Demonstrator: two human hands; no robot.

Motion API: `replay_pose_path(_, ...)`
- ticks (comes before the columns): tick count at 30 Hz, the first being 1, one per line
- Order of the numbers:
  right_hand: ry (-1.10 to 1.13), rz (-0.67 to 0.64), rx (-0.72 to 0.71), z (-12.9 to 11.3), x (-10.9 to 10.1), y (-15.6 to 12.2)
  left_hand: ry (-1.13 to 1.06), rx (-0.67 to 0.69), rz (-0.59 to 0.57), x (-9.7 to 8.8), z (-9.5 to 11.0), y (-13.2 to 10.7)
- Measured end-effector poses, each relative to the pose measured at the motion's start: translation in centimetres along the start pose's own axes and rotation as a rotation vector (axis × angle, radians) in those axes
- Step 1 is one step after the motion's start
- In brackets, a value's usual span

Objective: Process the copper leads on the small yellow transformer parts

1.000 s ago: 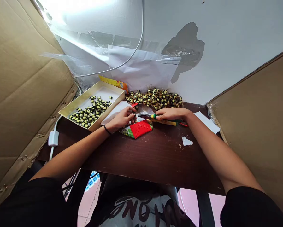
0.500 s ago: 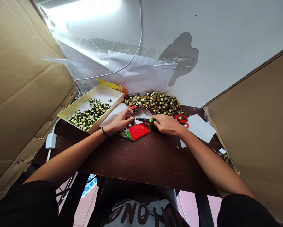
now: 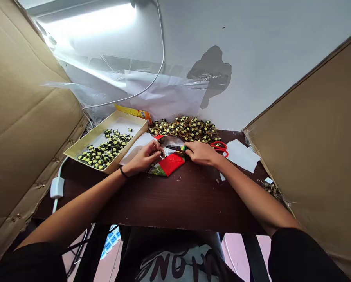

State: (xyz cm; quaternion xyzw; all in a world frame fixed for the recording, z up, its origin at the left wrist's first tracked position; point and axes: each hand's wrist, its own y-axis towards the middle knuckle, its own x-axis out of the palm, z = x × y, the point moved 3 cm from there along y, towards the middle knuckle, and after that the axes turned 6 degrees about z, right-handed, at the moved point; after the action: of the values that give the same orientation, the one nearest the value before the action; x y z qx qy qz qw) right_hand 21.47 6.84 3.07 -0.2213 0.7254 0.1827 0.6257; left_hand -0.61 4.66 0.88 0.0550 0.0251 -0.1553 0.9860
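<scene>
My left hand [image 3: 146,156] is closed in a pinch at the centre of the table. A small coil component [image 3: 162,154] shows at its fingertips, mostly covered by the fingers. Wrapped around the green-and-yellow handle of a pair of pliers [image 3: 175,147] is my right hand [image 3: 201,152]. The dark jaws point left, a little apart from the left fingertips. Beneath both hands lies an opened foil packet [image 3: 172,163], red and green outside and silvery inside. Behind it is a heap of yellow-and-black coil components [image 3: 193,128] with copper-coloured wire ends.
A shallow cardboard box [image 3: 110,169] at the left holds many trimmed components [image 3: 105,149]. Red-handled scissors [image 3: 220,148] and white paper [image 3: 242,154] lie right of my right hand. A white cable with a switch [image 3: 57,188] runs down the left; cardboard walls [image 3: 316,129] flank the table.
The view has shifted slightly. My left fingers have turned and drawn a little away from the plier jaws, and the small component now shows at the fingertips. The right hand still grips the pliers.
</scene>
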Motion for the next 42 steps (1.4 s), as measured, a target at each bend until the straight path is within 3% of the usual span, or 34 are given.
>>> replay_pose_path(6, 0.003, 0.058, -0.031, -0.1, 0.1, -0.4, 0.055, -0.07, 0.066, -0.1, -0.4, 0.6)
replay_pose_path(10, 0.089, 0.022, -0.042, 0.4, -0.2, -0.2, 0.111, -0.1, 0.085, -0.4, -0.7, 0.8)
replay_pose_path(22, 0.099, -0.089, -0.168, 0.3, -1.3, -0.1, 0.038, -0.143, -0.046, -0.7, -0.1, 0.9)
replay_pose_path(28, 0.029, -0.029, -0.172, 0.0, -1.1, -0.5, 0.052, -0.205, -0.021, -0.5, 0.3, 0.7)
replay_pose_path(36, 0.121, -0.07, -0.207, -0.7, -2.2, -0.5, 0.076, -0.189, -0.011, -0.8, -0.3, 0.9)
replay_pose_path(42, 0.138, -0.014, -0.177, -0.7, -2.6, -0.3, 0.026, -0.216, -0.046, -1.0, -0.3, 0.7)
